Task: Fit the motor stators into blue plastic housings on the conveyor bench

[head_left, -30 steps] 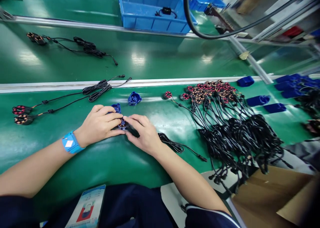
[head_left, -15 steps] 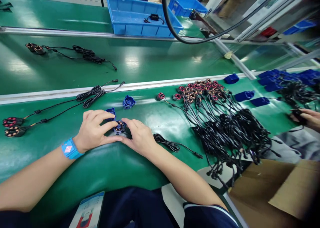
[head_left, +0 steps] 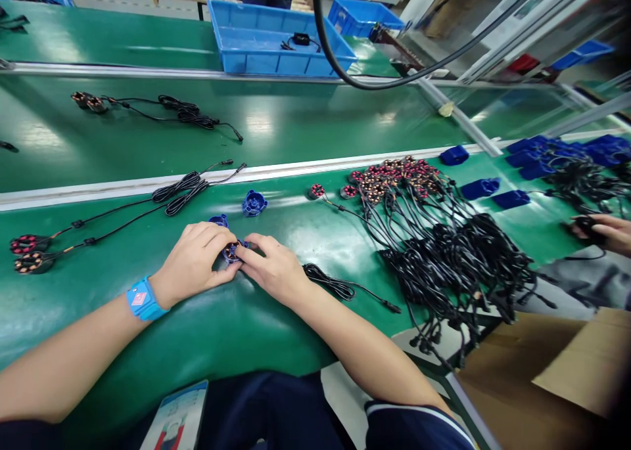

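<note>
Between my hands sits a blue round motor housing (head_left: 229,253) with a copper-wound stator inside it, partly covered by fingers. My left hand (head_left: 197,261) curls around its left side, thumb at the near edge. My right hand (head_left: 274,272) grips the right side, fingertips over the rim and the windings. A black coiled cable (head_left: 329,283) lies just right of my right hand. Behind my left hand, a second blue housing (head_left: 218,221) is partly hidden. Another open blue housing (head_left: 254,203) stands a little farther back.
Two wired stators (head_left: 32,253) lie at left. A large heap of wired stators (head_left: 399,180) with black cables (head_left: 453,259) spreads at right. Beyond are blue housings (head_left: 480,188) and a co-worker's hand (head_left: 611,232). A blue bin (head_left: 280,62) and a hanging cable (head_left: 340,69) are at the back.
My left fingers have drawn in from the far rim to the housing's left side. My right fingertips have moved over the windings. Stators on the back belt have shifted right.
</note>
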`<control>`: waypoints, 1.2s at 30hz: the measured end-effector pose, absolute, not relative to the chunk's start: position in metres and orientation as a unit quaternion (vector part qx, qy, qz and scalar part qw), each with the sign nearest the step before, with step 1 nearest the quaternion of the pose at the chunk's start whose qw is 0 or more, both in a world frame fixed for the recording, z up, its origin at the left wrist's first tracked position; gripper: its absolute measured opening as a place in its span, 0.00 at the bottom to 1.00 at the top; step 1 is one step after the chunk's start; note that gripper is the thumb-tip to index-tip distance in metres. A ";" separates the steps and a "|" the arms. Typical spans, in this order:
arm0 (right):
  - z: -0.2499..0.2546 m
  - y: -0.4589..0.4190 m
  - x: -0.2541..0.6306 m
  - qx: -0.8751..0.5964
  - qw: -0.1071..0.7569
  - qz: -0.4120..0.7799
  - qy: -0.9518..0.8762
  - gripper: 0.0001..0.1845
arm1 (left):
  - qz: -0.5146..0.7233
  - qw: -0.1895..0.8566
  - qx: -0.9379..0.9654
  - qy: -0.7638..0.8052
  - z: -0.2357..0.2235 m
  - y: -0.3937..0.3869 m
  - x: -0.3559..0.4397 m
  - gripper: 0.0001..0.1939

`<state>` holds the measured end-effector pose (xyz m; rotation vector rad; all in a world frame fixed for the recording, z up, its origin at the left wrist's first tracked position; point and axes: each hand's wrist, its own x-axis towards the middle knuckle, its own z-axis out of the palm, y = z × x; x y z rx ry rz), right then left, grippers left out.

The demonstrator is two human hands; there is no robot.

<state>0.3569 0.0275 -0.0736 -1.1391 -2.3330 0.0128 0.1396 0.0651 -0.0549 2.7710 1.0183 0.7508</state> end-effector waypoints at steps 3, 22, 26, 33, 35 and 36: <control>-0.074 0.029 0.357 -0.414 0.256 -0.003 -0.873 0.11 | 0.239 0.035 0.908 0.342 -0.053 0.064 0.141 0.13; -0.069 0.019 0.357 -0.493 0.344 0.193 -0.776 0.04 | 0.249 0.012 0.896 0.367 -0.050 0.061 0.140 0.19; -0.074 0.018 0.357 -0.472 0.356 0.128 -0.797 0.05 | 0.253 0.015 0.897 0.363 -0.050 0.061 0.141 0.19; -0.074 0.018 0.357 -0.455 0.367 0.111 -0.804 0.05 | 0.257 0.022 0.896 0.361 -0.051 0.062 0.141 0.18; -0.075 0.018 0.357 -0.453 0.369 0.112 -0.803 0.05 | 0.254 0.024 0.896 0.363 -0.050 0.062 0.141 0.18; -0.075 0.018 0.357 -0.455 0.369 0.113 -0.803 0.05 | 0.253 0.025 0.896 0.363 -0.050 0.062 0.141 0.18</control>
